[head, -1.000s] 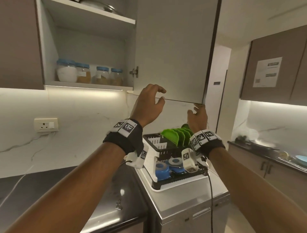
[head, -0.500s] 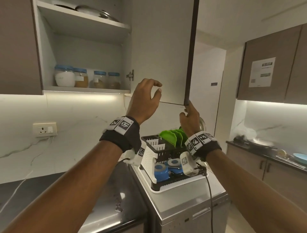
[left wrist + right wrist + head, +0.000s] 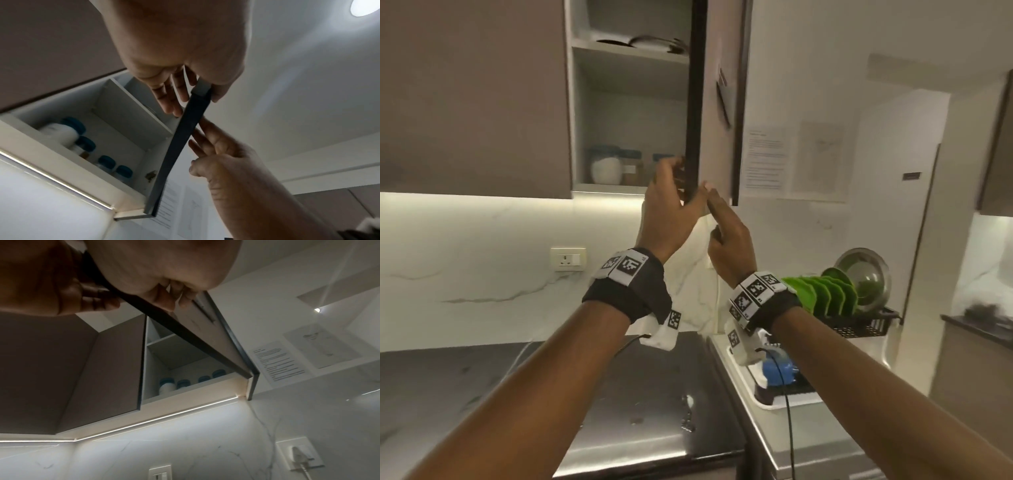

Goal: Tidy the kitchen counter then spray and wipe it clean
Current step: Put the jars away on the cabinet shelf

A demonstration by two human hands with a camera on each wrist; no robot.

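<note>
The upper cabinet door (image 3: 693, 102) stands partly swung in, its dark edge facing me. My left hand (image 3: 671, 205) grips the door's lower edge, fingers on the inner side and thumb on the outer side. My right hand (image 3: 727, 233) lies just to the right with straight fingers (image 3: 203, 129) pressed on the door's outer face. In the right wrist view the fingertips (image 3: 185, 303) touch that face. Blue-lidded jars (image 3: 606, 168) sit on the lower cabinet shelf. The dark counter (image 3: 654, 394) lies below, with a few water drops on it.
A dish rack (image 3: 859, 325) with green plates (image 3: 822, 294), a steel bowl (image 3: 866, 274) and a blue cup (image 3: 779, 371) stands on the steel unit at the right. A wall socket (image 3: 567, 258) is on the marble backsplash. Papers (image 3: 767, 157) hang on the wall.
The cabinet door has swung from wide open to about half shut. Both hands moved left with it, and the left hand now grips its edge. My view turned left.
</note>
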